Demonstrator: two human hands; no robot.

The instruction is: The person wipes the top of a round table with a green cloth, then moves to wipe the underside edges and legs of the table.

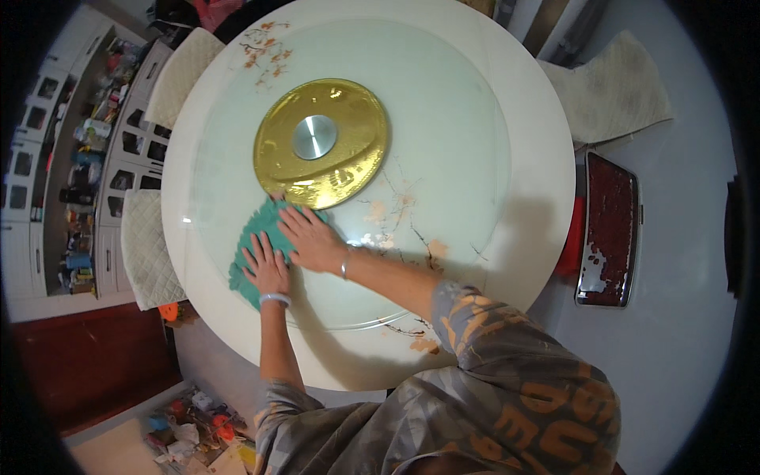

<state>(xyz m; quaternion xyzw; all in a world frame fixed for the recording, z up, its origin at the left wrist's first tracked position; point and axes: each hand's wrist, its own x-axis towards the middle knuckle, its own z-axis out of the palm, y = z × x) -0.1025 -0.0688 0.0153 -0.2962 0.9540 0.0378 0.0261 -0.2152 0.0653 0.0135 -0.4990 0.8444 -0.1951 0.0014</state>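
Observation:
A green cloth (261, 221) lies bunched on the pale glass top (443, 103) of a round white table (542, 158). My left hand (267, 267) rests flat on the cloth with its fingers spread. Beside it, my right hand (313, 241) is stretched out, its fingers on the cloth and its palm at the cloth's right edge. A bangle circles each wrist. Just beyond my hands is a shiny gold disc (277, 150) with a silver hub (315, 138); the cloth reaches its near edge. Whether the disc sits on or under the glass I cannot tell.
Pale padded chairs stand at the left (150, 253) and far right (617, 87). A dark red panel with a metal frame (609, 229) is right of the table. Cabinets with filled shelves (138, 150) line the left; mixed items (198, 431) lie at lower left.

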